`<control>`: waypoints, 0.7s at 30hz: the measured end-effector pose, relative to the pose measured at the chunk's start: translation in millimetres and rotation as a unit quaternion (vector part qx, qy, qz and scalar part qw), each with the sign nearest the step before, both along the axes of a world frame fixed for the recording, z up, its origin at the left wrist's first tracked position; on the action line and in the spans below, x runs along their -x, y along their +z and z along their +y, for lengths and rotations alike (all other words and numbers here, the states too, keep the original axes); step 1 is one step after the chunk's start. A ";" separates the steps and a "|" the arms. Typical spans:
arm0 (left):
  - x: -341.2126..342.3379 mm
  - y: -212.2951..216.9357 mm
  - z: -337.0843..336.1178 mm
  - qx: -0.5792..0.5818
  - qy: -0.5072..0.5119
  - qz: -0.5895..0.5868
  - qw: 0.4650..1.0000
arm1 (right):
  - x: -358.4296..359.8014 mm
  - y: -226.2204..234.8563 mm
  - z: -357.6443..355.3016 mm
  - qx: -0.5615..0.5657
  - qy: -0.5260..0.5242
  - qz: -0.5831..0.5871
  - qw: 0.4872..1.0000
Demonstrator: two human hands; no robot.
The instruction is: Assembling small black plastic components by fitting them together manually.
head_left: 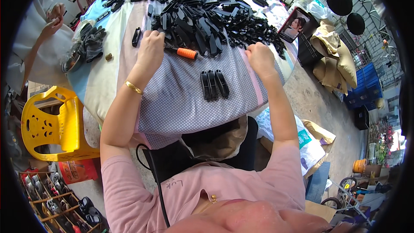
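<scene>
Head view, near to far: locate brown paper bag (224, 149) below the near edge of the cloth-covered bench (172, 108). On the cloth, find three black pieces (212, 85) side by side, apart from the pile. Read long axes as running near to far; note the rightmost as slanted, far end leftward. Not possible to distinguish front end from rear. Beyond, find left hand (150, 46) and right hand (261, 58) at the near fringe of the black pile (185, 21), fingers curled. Not discernible whether either grips a part. Judge step in hand as picking out pieces; expect next move to call for a pinch across one piece's narrow width. Between the hands, note orange-handled tool (186, 53), handle end pointing right and slightly nearward. Left of the left hand, note loose black piece (136, 37), long axis near to far. At the pile's right, note phone (294, 25), tilted.
</scene>
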State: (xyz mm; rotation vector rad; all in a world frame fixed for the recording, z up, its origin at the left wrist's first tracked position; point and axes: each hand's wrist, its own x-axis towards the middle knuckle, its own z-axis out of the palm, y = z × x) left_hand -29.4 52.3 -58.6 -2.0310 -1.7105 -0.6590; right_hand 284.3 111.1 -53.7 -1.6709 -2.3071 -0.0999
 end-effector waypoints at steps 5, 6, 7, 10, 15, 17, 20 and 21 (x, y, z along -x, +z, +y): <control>-8.5 23.9 -7.6 -0.028 -0.031 -0.151 0.988 | 5.5 12.8 6.7 0.043 0.006 0.046 0.998; -12.1 28.6 -9.5 -0.060 -0.066 -0.249 0.964 | 8.9 17.0 8.5 0.059 0.024 0.081 0.995; -13.3 30.1 -9.9 -0.029 -0.101 -0.334 0.937 | 13.2 20.1 8.3 0.053 0.069 0.189 0.978; -21.4 26.7 -9.2 0.179 -0.187 -0.720 0.644 | 36.9 37.6 5.2 0.212 0.209 0.442 0.846; -21.6 12.9 -11.3 0.298 -0.208 -0.795 0.486 | 91.4 45.3 -17.4 0.245 0.278 0.561 0.740; -25.5 15.7 -13.3 0.324 -0.224 -0.821 0.414 | 100.3 29.1 -18.2 0.193 0.298 0.543 0.761; -33.5 20.3 -21.5 0.306 -0.280 -0.821 0.393 | 106.2 21.2 -30.5 0.174 0.290 0.545 0.767; -38.2 24.0 -24.5 0.282 -0.291 -0.820 0.405 | 105.9 22.3 -34.3 0.160 0.285 0.561 0.761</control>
